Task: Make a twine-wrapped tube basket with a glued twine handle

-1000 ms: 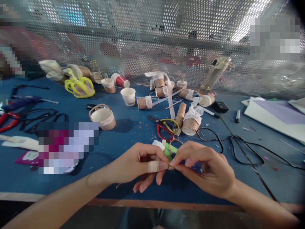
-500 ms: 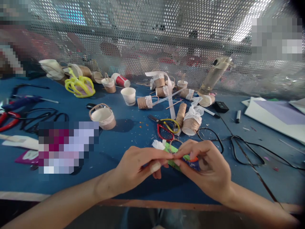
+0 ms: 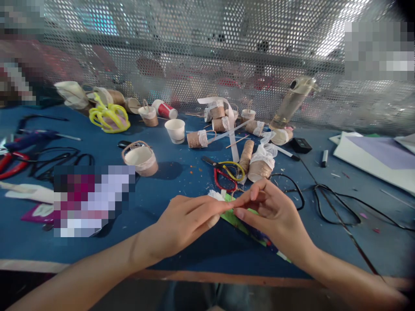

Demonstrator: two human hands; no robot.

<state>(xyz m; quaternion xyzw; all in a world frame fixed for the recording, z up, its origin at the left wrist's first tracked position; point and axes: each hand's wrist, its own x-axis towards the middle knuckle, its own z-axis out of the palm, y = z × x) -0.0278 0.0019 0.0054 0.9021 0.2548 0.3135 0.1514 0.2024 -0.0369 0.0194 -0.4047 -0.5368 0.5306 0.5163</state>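
Observation:
My left hand point(image 3: 191, 220) is stretched out over the front of the table, fingers straight and side by side, the thumb tucked along their underside. My right hand point(image 3: 272, 216) meets its fingertips, with thumb and forefinger a little apart and the other fingers loosely bent. No held thing shows in either hand. Below my right hand lies a green and dark blue patterned strip point(image 3: 233, 219), partly covered by it. Bunched white material point(image 3: 215, 195) touches the strip's far end. Scissors point(image 3: 228, 175) with red and yellow handles lie just beyond.
A twine-wrapped cup with a handle point(image 3: 142, 162) stands left, near a plain white cup point(image 3: 175, 131). Several small twine-and-lace cups lie farther back, before a perforated metal screen point(image 3: 181, 65). A black cord point(image 3: 324, 205) runs right; a glue gun point(image 3: 32, 140) lies left.
My right hand has loosened from a tight pinch, and its fingers have opened and lifted slightly. My left fingers have straightened. More of the patterned strip shows beneath.

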